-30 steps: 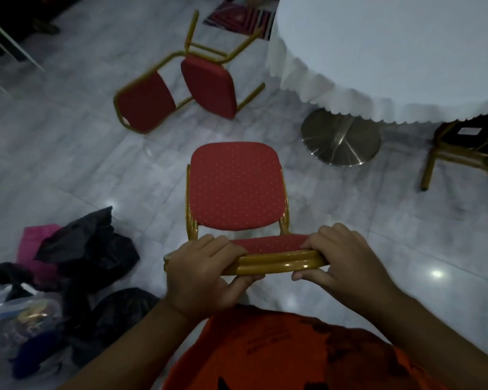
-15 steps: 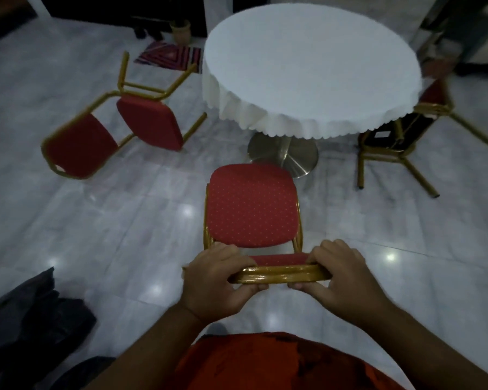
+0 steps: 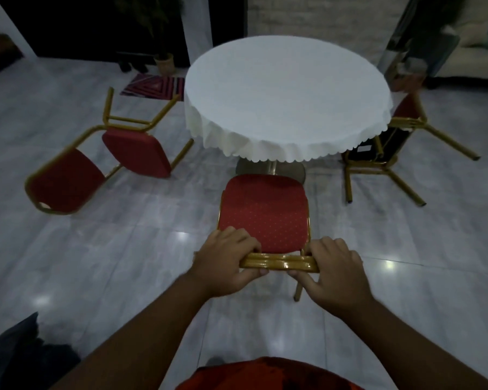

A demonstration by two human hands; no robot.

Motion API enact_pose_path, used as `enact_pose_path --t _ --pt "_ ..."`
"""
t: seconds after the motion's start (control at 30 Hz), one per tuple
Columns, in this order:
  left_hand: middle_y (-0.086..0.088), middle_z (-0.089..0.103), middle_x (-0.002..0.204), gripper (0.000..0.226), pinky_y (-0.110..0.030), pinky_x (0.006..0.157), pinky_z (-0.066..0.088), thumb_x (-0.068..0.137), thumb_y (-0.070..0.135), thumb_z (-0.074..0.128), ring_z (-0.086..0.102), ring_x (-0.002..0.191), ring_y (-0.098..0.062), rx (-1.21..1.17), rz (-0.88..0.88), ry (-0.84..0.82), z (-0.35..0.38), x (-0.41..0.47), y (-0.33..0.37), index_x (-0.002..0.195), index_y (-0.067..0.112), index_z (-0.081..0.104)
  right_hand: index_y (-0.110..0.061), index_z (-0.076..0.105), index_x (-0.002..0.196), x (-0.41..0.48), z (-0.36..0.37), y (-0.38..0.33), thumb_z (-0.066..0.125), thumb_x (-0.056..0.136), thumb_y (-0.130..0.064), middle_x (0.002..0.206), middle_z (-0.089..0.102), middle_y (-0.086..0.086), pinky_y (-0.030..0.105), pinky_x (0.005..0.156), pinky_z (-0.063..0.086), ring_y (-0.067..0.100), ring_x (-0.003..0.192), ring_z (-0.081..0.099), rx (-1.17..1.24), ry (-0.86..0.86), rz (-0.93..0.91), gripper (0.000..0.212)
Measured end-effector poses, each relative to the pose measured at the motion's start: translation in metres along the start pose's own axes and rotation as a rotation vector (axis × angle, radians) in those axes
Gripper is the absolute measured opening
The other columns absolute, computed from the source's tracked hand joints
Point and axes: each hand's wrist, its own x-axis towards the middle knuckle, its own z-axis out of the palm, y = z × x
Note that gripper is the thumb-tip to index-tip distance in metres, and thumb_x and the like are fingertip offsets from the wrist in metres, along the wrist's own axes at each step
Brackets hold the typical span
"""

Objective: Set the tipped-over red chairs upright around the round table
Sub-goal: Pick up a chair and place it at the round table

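An upright red chair with a gold frame stands in front of me, its seat facing the round table under a white cloth. My left hand and my right hand both grip the top rail of its backrest. A second red chair lies tipped on its side on the floor to the left of the table. A third chair lies tipped over at the table's right, legs pointing out and its dark underside showing.
Glossy grey tile floor all around. A striped red mat and a small pot sit beyond the table at the back left. Dark bags lie at the lower left. A person's legs stand behind the table at the right.
The upright chair has moved forward with both hands on its backrest and now stands close to the table's pedestal. The view has lifted, showing the whole table and the right-hand chair.
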Motion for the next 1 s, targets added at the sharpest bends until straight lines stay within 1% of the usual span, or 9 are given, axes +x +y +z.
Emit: enact_pose_path --t 0.1,0.17,0.23,0.33,0.43,0.5,0.67,0.87,1.0 --pt "0.012 0.051 0.108 0.05 -0.033 0.09 0.035 0.083 0.075 0.05 0.045 0.102 -0.012 0.067 -0.096 -0.015 -0.003 0.021 -0.002 0.11 0.034 0.058 -0.03 0.048 0.091 0.026 0.0 0.004 0.042 0.08 -0.08 0.088 0.047 -0.01 0.039 0.07 0.041 0.016 0.083 0.045 -0.046 0.005 0.02 0.051" --pt "0.012 0.049 0.11 0.049 -0.033 0.092 0.035 0.081 0.073 0.052 0.042 0.103 -0.013 0.004 -0.189 0.007 0.0 0.027 0.004 0.111 0.034 0.057 -0.031 0.048 0.091 0.037 0.001 0.006 0.042 0.078 -0.081 0.088 0.047 -0.011 0.037 0.07 0.039 0.015 0.084 0.045 -0.05 0.001 0.034 0.052" --pt "0.012 0.048 0.11 0.052 -0.035 0.095 0.036 0.075 0.071 0.051 0.042 0.105 -0.013 -0.084 -0.234 0.026 0.003 0.03 0.006 0.111 0.034 0.057 -0.033 0.049 0.091 0.043 0.001 0.008 0.041 0.077 -0.083 0.089 0.047 -0.013 0.036 0.071 0.037 0.013 0.085 0.043 -0.015 0.006 0.039 0.052" --pt "0.013 0.048 0.103 0.048 -0.036 0.093 0.037 0.08 0.072 0.042 0.043 0.1 -0.012 -0.097 -0.228 0.051 0.006 0.037 0.001 0.105 0.033 0.057 -0.037 0.05 0.091 0.047 0.003 0.01 0.037 0.082 -0.081 0.088 0.046 -0.016 0.036 0.072 0.036 0.011 0.085 0.042 0.065 0.028 0.04 0.047" --pt "0.011 0.05 0.094 0.046 -0.039 0.091 0.04 0.088 0.069 0.033 0.044 0.094 -0.013 -0.099 -0.272 0.081 0.005 0.046 -0.002 0.095 0.03 0.056 -0.033 0.05 0.086 0.057 0.005 0.006 0.036 0.087 -0.068 0.084 0.047 -0.014 0.038 0.074 0.038 0.013 0.084 0.044 0.092 0.074 0.11 0.038" --pt "0.01 0.05 0.092 0.047 -0.04 0.089 0.041 0.089 0.068 0.031 0.046 0.092 -0.014 -0.096 -0.286 0.08 0.004 0.054 -0.005 0.092 0.029 0.055 -0.031 0.049 0.084 0.066 0.006 0.003 0.035 0.088 -0.065 0.082 0.046 -0.012 0.037 0.074 0.036 0.015 0.083 0.044 0.083 0.078 0.138 0.037" --pt "0.007 0.05 0.089 0.049 -0.04 0.084 0.042 0.089 0.068 0.029 0.046 0.089 -0.017 -0.07 -0.279 0.046 0.001 0.073 -0.023 0.091 0.026 0.054 -0.028 0.047 0.084 0.087 0.008 0.002 0.031 0.089 -0.065 0.083 0.047 -0.007 0.039 0.075 0.038 0.017 0.083 0.044 0.054 0.04 0.151 0.04" --pt "0.006 0.049 0.083 0.043 -0.038 0.078 0.042 0.092 0.066 0.033 0.047 0.084 -0.018 -0.06 -0.238 0.042 -0.001 0.087 -0.039 0.087 0.026 0.05 -0.03 0.043 0.084 0.105 0.013 0.003 0.028 0.09 -0.067 0.084 0.047 -0.007 0.039 0.075 0.036 0.018 0.083 0.044 0.039 0.04 0.161 0.041" --pt "0.004 0.05 0.084 0.049 -0.04 0.079 0.043 0.09 0.069 0.028 0.047 0.083 -0.02 -0.064 -0.237 0.045 -0.001 0.094 -0.043 0.088 0.025 0.05 -0.029 0.043 0.085 0.111 0.017 0.007 0.027 0.093 -0.068 0.083 0.047 -0.006 0.038 0.072 0.034 0.018 0.082 0.044 0.02 0.056 0.153 0.042"
